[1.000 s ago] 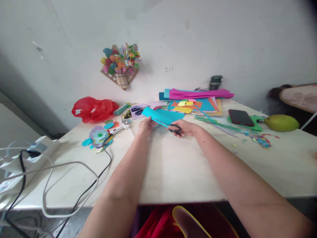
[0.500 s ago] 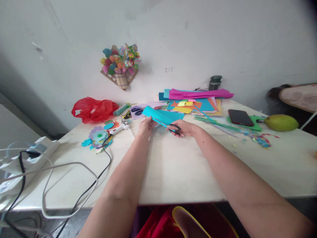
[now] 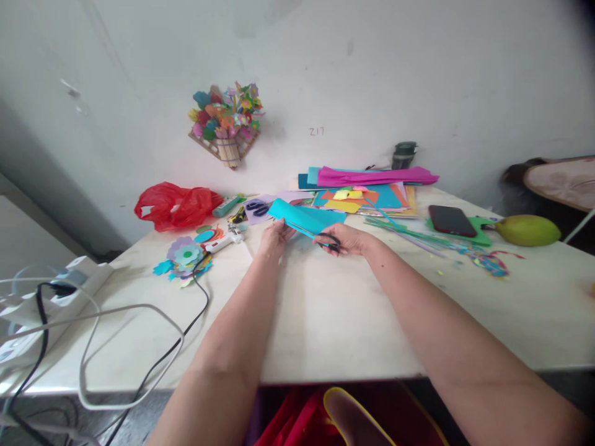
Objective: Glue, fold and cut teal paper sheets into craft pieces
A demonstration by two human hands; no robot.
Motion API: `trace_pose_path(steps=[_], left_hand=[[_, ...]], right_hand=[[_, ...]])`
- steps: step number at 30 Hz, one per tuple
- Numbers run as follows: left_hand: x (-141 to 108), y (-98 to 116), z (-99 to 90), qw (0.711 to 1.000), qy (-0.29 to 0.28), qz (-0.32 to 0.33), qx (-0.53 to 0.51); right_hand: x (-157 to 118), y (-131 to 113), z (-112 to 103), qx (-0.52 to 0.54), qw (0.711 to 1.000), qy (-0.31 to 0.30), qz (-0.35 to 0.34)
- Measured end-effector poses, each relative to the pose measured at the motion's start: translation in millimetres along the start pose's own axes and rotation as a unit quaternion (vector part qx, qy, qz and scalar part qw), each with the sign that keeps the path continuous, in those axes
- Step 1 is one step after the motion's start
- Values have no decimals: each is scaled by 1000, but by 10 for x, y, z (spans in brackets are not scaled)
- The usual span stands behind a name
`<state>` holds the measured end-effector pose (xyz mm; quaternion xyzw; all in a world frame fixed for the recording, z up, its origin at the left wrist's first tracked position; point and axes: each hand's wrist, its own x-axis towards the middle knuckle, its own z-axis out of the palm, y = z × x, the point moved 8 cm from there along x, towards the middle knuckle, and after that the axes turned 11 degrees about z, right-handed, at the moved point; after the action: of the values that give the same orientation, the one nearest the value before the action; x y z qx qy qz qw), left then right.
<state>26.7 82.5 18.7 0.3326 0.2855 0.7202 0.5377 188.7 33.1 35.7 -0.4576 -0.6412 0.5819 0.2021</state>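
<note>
My left hand [image 3: 275,237] grips the left front edge of a bright blue sheet [image 3: 304,215], which looks like craft foam or paper and is curled up at its left end. In my right hand [image 3: 344,239] is a pair of scissors with black handles [image 3: 331,243], fingers closed round the loops. The scissors lie along the sheet's front edge, pointing left toward my left hand; their blades are largely hidden, and a narrow blue strip shows along that edge. Behind the left hand, purple-handled scissors [image 3: 257,209] rest on a lilac sheet [image 3: 290,197].
On the left are a glue gun [image 3: 225,240], paper flower cutouts [image 3: 186,255], a red plastic bag [image 3: 176,205] and a power strip [image 3: 69,303] with loose cables. Toward the right are coloured sheets [image 3: 376,176], thin green strips [image 3: 404,229], a phone [image 3: 450,221] and a green-yellow fruit [image 3: 527,230].
Hardly anything differs. My right hand and the scissors have shifted very slightly to the right, while my left hand keeps its hold on the blue sheet.
</note>
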Motion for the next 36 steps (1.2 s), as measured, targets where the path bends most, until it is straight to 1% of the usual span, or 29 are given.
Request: trace_pose_path(steps=[5,8,12,18,26,36], left_hand=[[32,26,-93,999,34,3,6],[29,32,-84,1000,27,3,6],[11,25,-26,1000,2,3,4],[9,-6,0,1000,-8,1,2],[6,11,6,1000,-10,9,-6],[3,15,-15,1000,14,7,-17]], right_hand=[[13,38,-6,-5,1000,-16,7],[18,54,5,1,1000,-30,8],[6,46,32,13,999,-43,6],[1,38,42,20,999,-33,10],[49,42,35,18,999,-26,-11],[-6,-22,45,1,1000,6,-2]])
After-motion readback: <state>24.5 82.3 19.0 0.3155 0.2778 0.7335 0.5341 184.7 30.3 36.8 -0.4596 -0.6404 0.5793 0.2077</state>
